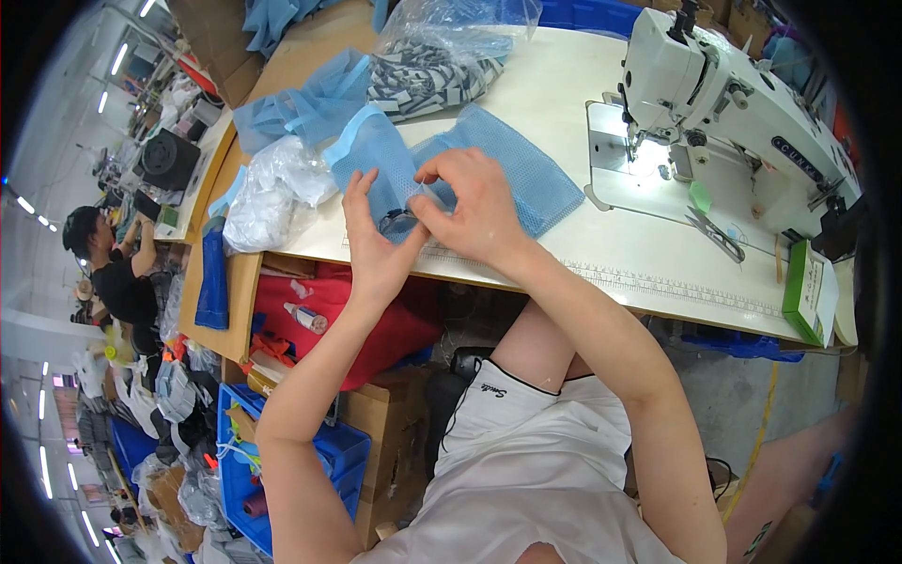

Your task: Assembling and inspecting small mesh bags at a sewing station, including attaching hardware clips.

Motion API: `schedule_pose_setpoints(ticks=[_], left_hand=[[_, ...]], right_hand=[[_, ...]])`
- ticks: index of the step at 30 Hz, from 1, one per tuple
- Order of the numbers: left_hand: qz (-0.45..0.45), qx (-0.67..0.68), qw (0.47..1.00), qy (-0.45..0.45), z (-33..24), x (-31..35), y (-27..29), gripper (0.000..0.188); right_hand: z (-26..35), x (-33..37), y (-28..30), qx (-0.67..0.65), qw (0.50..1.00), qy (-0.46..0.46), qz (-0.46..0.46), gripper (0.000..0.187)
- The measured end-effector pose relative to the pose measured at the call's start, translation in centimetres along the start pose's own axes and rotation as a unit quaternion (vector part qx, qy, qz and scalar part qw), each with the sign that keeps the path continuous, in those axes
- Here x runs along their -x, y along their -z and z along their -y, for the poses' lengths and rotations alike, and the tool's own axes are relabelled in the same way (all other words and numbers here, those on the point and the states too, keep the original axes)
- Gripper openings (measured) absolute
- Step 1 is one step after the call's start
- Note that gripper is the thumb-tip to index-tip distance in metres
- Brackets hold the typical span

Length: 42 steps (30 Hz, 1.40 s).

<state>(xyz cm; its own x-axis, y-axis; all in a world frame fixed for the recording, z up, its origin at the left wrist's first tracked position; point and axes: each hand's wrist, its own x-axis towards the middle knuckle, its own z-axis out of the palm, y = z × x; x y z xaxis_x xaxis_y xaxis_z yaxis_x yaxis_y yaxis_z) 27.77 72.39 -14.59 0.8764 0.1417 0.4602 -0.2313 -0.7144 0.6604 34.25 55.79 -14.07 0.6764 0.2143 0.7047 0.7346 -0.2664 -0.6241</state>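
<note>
A white table (554, 80) spreads before the seated person, with a sewing machine (662, 70) standing on it well to the right of both hands. Blue mesh cloth (531, 164) lies on the table near its front edge, straight ahead of the person; its broad flat panel slants with the long axis running from far left to near right, passing behind the right hand (479, 211) and out beyond its knuckles. More of the mesh rises toward the far left, between the fingers of the two hands; whether this is the same piece folded over cannot be told. The right hand, the nearer to the flat panel, comes in from the right, its thumb and forefinger brought close as if pinching a bit of the mesh, though the exact grip is hidden. The left hand (381, 258) stands at the near left of the mesh, fingers raised and spread away from its thumb, whose tip meets or nearly meets the right thumb. Smallest, a dark curved piece (396, 226) sits between them, nearer the left thumb.
</note>
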Motion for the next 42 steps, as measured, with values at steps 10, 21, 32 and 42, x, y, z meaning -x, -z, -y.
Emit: schedule_pose_setpoints(ticks=[10,21,32,42], left_hand=[[0.003,0.095,0.994,0.045,1.9,-0.9,-0.5,0.058],[-0.069,-0.016,0.994,-0.083,-4.2,-1.2,-1.4,0.045],[0.232,0.099,0.956,-0.151,-7.6,-0.2,-6.3,0.028],[0.258,0.001,0.940,-0.223,-8.2,-3.4,-9.5,0.028]], right_hand=[[-0.5,0.3,0.0,0.044,0.998,0.037,-0.026,0.018],[3.4,10.6,9.6,0.171,0.984,-0.007,-0.047,0.026],[2.2,10.2,13.7,0.260,0.954,-0.023,0.149,0.037],[0.1,8.5,17.3,0.359,0.922,-0.041,0.138,0.039]])
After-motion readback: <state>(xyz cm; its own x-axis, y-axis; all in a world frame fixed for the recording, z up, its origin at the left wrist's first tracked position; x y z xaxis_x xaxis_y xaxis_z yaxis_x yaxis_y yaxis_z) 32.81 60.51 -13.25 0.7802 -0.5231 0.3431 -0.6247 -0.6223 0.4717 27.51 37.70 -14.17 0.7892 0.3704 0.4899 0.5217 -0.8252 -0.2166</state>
